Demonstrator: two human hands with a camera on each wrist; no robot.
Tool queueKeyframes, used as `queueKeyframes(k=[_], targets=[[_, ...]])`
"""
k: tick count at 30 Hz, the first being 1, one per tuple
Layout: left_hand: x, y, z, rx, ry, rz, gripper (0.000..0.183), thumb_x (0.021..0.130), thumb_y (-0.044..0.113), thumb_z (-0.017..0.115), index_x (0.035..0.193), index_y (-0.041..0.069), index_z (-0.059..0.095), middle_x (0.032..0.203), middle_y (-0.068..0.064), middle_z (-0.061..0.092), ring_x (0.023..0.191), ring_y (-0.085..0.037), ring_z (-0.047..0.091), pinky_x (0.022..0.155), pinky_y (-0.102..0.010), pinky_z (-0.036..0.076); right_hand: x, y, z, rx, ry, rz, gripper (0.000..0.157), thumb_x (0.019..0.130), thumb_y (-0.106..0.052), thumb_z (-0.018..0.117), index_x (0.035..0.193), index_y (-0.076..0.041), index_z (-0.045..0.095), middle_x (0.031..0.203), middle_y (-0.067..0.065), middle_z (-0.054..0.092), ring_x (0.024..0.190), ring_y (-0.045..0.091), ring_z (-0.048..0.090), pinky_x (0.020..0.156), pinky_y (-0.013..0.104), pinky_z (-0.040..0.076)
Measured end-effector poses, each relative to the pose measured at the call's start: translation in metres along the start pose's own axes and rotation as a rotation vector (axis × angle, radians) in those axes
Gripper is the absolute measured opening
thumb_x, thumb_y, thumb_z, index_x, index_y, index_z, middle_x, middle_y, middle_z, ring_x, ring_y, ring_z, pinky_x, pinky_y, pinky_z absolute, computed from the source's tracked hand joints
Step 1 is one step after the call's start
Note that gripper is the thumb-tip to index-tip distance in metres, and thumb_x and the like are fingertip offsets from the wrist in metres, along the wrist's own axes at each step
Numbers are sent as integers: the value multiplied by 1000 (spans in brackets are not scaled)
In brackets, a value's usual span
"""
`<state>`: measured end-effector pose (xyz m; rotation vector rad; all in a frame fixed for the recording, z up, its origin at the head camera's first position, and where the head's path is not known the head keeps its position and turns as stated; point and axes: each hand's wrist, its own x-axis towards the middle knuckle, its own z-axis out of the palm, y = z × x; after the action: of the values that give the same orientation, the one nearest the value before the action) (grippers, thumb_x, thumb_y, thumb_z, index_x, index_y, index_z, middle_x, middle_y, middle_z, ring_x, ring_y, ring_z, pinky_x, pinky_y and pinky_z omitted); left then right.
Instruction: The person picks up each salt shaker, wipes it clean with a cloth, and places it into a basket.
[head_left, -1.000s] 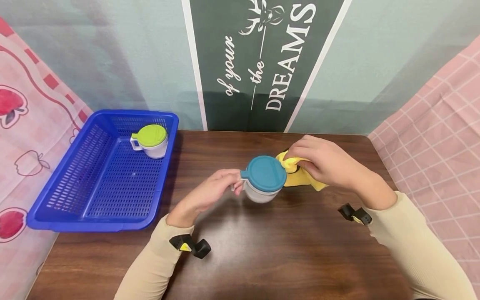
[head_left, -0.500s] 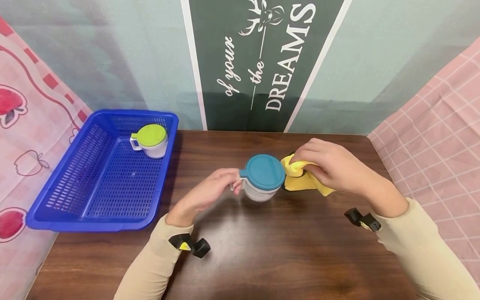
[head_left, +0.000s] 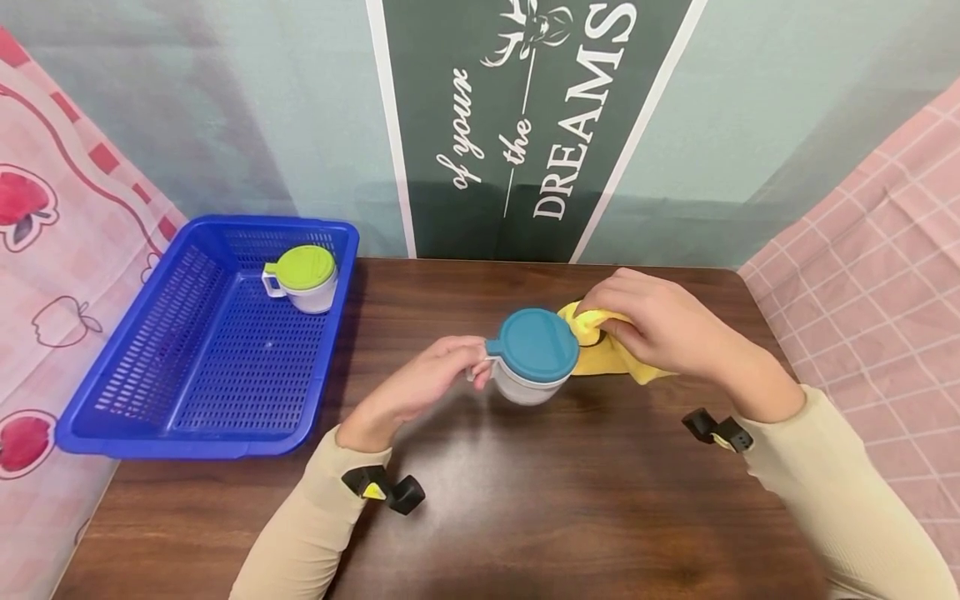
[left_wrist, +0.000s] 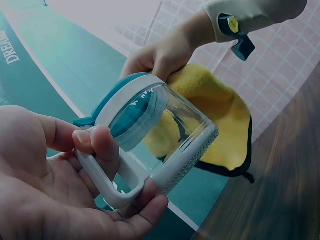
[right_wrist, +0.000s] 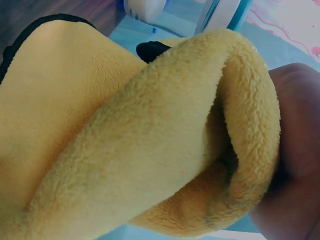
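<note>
My left hand grips the white handle of a clear seasoning jar with a teal lid. In the left wrist view the jar is tilted and its see-through wall shows yellow behind it. To the jar's right, my right hand pinches a bunched yellow cleaning cloth with black edging. The cloth lies against or very near the jar's far right side; exact contact is hard to tell. Close up in the right wrist view, the folded cloth hides most of the fingers.
A blue plastic basket stands on the left of the brown wooden table. Inside it, at the back right corner, sits a similar jar with a lime green lid. Printed cloth hangs behind and on both sides.
My right hand with the cloth has shifted a little right, then back left toward the jar. The left hand keeps its grip on the handle, and the jar has moved slightly right.
</note>
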<state>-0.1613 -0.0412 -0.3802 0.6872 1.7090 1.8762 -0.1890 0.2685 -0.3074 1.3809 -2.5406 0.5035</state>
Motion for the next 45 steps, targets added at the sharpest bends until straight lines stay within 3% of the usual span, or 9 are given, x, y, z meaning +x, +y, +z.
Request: queueKeyframes(k=[18, 32, 40, 45], targets=[[3, 3, 5, 13, -42, -32, 29, 103, 11, 39, 78, -3, 47, 75, -4, 50, 79, -22, 48, 81, -35, 40, 32, 4, 7, 37, -35, 55, 30, 85, 4, 75, 107, -16, 69, 103, -4, 69, 94, 17, 56, 80, 39, 49], [4, -1, 10, -1, -42, -13, 30, 103, 10, 37, 78, -5, 44, 74, -3, 49, 77, -21, 47, 79, -32, 41, 60, 0, 16, 136, -88, -65, 28, 89, 9, 64, 104, -14, 69, 103, -6, 67, 97, 17, 57, 84, 36, 48], [5, 1, 9, -7, -78, -16, 30, 104, 11, 36, 79, -2, 43, 75, -3, 48, 77, -20, 47, 80, -33, 41, 71, -12, 18, 149, -126, -117, 25, 89, 3, 71, 105, -16, 70, 108, -5, 69, 103, 20, 58, 88, 39, 48], [5, 1, 9, -15, -76, -19, 29, 104, 10, 36, 78, -2, 43, 75, -3, 48, 76, -21, 47, 79, -31, 41, 73, -19, 18, 92, -126, -137, 28, 86, 4, 74, 102, -18, 71, 109, -4, 70, 104, 22, 58, 89, 41, 47]])
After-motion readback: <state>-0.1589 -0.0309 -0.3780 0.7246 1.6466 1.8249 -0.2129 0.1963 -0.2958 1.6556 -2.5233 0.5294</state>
